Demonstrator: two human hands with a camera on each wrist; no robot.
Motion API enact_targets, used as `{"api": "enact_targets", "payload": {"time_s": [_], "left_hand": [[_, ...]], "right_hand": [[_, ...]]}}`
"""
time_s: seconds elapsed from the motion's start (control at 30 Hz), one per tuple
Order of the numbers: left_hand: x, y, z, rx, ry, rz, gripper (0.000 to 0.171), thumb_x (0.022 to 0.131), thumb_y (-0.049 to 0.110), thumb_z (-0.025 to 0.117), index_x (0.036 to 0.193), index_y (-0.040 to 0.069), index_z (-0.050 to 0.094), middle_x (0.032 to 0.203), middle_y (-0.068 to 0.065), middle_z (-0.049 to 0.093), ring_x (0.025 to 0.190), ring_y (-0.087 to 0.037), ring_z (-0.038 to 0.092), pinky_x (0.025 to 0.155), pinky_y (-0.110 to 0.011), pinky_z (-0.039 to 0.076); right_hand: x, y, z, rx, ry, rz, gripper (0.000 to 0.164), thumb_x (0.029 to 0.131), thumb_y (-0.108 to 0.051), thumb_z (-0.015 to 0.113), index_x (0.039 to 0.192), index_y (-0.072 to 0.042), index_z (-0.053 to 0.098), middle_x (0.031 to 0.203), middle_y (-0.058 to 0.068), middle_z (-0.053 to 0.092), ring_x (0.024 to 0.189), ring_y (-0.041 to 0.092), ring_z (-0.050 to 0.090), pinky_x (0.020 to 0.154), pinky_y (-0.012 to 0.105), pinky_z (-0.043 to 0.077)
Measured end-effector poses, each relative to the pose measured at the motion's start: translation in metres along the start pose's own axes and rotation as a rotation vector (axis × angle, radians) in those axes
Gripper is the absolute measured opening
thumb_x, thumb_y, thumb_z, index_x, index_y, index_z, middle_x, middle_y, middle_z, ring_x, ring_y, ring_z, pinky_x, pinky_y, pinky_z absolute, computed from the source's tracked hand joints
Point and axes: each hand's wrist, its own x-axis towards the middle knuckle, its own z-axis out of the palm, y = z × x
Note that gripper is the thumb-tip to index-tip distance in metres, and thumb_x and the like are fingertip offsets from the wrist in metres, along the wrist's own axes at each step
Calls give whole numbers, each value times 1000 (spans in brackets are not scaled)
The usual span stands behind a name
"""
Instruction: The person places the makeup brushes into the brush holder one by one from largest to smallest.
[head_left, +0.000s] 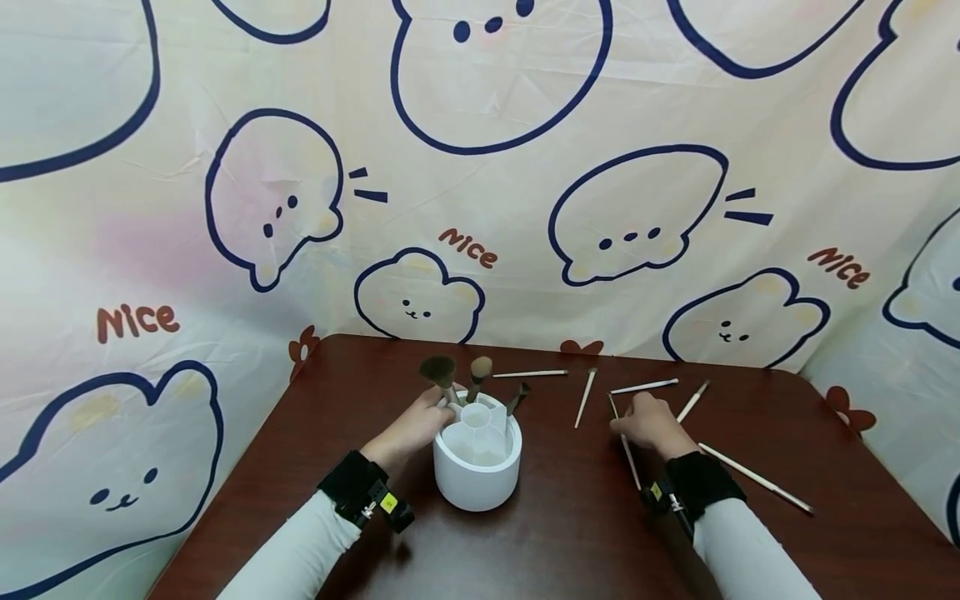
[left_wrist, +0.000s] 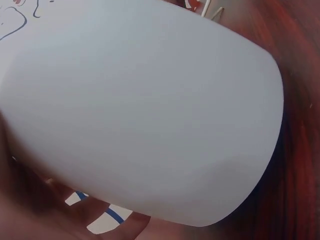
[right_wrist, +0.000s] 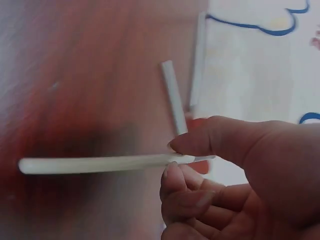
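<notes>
A white round brush holder (head_left: 477, 482) with inner compartments stands on the table. My left hand (head_left: 408, 427) grips its left side at the rim; in the left wrist view the holder's smooth wall (left_wrist: 150, 110) fills most of the picture. Three makeup brushes stand in it: one with a wide dark head (head_left: 438, 370), one with a tan head (head_left: 481, 367) and a small dark one (head_left: 518, 397). To the right, my right hand (head_left: 651, 422) pinches a slim pale-handled makeup brush (right_wrist: 95, 165) between thumb and forefinger, near its metal collar; the fingers partly hide its tip end.
More slim brushes lie loose on the dark wooden table (head_left: 570, 533): one behind the holder (head_left: 531, 374), one slanted (head_left: 585, 400), two just beyond my right hand (head_left: 645, 387) and a long one (head_left: 757, 479) by the right wrist. A patterned cloth (head_left: 517, 192) hangs behind.
</notes>
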Motion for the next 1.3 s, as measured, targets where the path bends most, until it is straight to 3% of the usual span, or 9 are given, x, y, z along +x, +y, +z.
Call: {"api": "enact_targets", "payload": {"time_s": [0.07,0.13,0.23,0.37,0.53,0.63,0.8,1.13,1.3], "left_hand": [[3,1,-2,-1,-14,23,43,86,8,46,128,10,50,131,-10,49,124,-27,38,101,-55,27],[8,1,-5,-4,-35,41,41,86,7,47,126,9,52,127,-9,53,120,-26,42,98,-52,30],[10,5,-9,-13,-65,48,39,84,5,48,123,6,54,119,-8,56,113,-25,46,94,-48,34],[13,6,-12,-35,-92,57,39,84,3,49,122,3,55,116,-8,58,108,-24,49,91,-43,38],[20,2,-14,-6,-101,61,36,85,7,50,119,5,58,114,-7,59,106,-23,50,92,-42,37],[21,2,-14,-4,-113,51,32,84,8,51,116,3,59,112,-8,59,105,-23,50,93,-43,36],[23,0,-12,-19,-126,40,34,84,7,50,116,2,58,111,-9,59,105,-24,49,94,-45,35],[24,-1,-10,-8,-129,56,32,85,8,50,115,2,59,110,-8,61,104,-23,51,93,-44,37],[24,-1,-11,-14,-124,50,31,83,6,50,113,1,58,108,-9,58,101,-23,50,88,-40,39]], "right_hand": [[-4,-9,-6,29,20,-63,36,88,-21,59,57,-12,42,52,-2,34,50,16,34,49,30,29],[-9,-19,-14,78,40,-144,31,90,-20,58,62,-10,50,58,0,42,53,17,36,52,31,31],[-15,-39,-24,181,77,-254,22,92,-24,59,82,-5,61,74,6,55,63,22,46,58,33,38],[-18,-66,-29,397,113,-353,28,90,-32,62,101,-6,63,91,13,64,74,27,56,63,35,47],[-18,-93,-23,643,160,-459,28,88,-31,63,100,-7,65,94,13,68,81,25,63,68,36,52],[-16,-104,-15,732,161,-531,25,89,-28,63,100,-6,65,94,13,68,82,29,63,70,40,53],[-9,-113,1,719,95,-598,21,89,-28,63,98,-10,67,90,11,69,79,30,62,69,40,53],[3,-113,33,549,-106,-569,15,85,-27,68,92,-14,72,91,7,65,82,26,54,63,38,49],[7,-112,40,532,-145,-612,7,86,-20,68,90,-17,73,88,8,62,78,24,51,62,33,47]]}}
